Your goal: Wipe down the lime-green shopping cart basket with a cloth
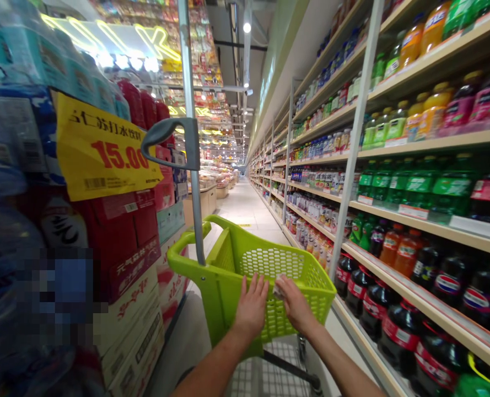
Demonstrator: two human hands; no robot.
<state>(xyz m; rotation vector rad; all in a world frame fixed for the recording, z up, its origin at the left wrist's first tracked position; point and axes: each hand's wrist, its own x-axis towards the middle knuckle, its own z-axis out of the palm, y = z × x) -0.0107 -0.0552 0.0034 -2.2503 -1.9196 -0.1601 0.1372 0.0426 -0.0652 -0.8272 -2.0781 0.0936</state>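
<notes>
A lime-green shopping cart basket [269, 259] stands in front of me, with a grey upright pole [193, 204] and a grey looped handle [164, 142] at its left. My left hand [252, 306] lies on the near side of the basket, fingers spread. Just to its right, my right hand [293, 302] is closed at the same side, its fingers curled round a small whitish crumpled item [276, 288], perhaps paper. Neither hand touches the grey handle.
Shelves of bottled drinks [418, 143] line the right side. Stacked drink cartons [120, 242] with a yellow price sign [104, 149] rise close on the left. A pale tiled aisle [245, 204] runs ahead between them, past display counters [207, 201].
</notes>
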